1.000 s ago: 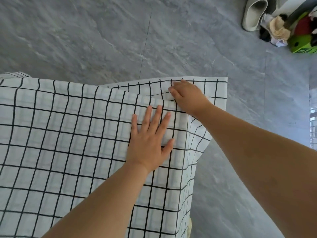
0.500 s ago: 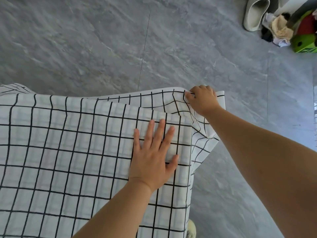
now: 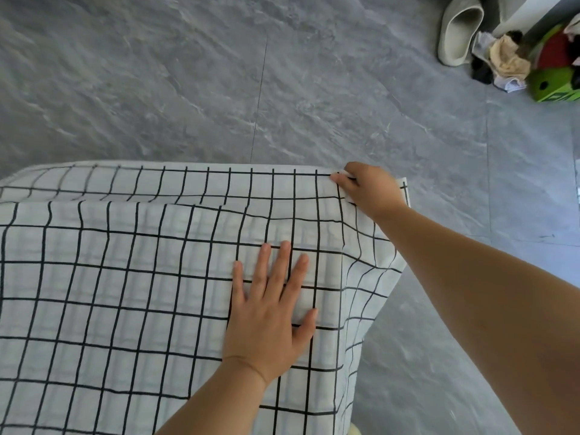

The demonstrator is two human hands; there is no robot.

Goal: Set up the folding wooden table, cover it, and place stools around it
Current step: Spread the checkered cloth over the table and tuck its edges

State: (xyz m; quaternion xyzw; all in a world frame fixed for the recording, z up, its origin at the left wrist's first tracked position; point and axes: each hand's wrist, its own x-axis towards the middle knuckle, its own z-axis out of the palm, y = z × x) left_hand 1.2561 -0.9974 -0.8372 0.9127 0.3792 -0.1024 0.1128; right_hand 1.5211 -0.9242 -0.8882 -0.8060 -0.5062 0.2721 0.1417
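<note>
Two hands: the left hand (image 3: 270, 312) lies flat on the white cloth with a black grid (image 3: 110, 293), fingers straight and spread, pressing it down. The right hand (image 3: 370, 189), at one o'clock from the left, has its fingers curled and pinches the cloth's far corner.
Change: a moment ago the lower layer showed only as a short flap by the right hand. Now that hand has gone further out toward one o'clock, and the layer shows as a long strip along the whole twelve o'clock edge.
Meaning for the task: I judge that the covering step is under way. The cloth is being unfolded and spread, with one fold still lying doubled across the top.
Where the cloth is: it fills the near left of the scene and hangs off at four o'clock over the grey marbled tile floor (image 3: 219, 89).
Hidden: the folding wooden table is wholly under the cloth, so I cannot say how squarely the cover sits. No stools show.
Cut off: the cloth runs out of sight at nine and six o'clock.
Hard to make out: the right fingertips are blurred. At two o'clock lie a pale grey slipper (image 3: 458, 29), a heap of crumpled rags (image 3: 505, 58) and a green box (image 3: 552, 86).
</note>
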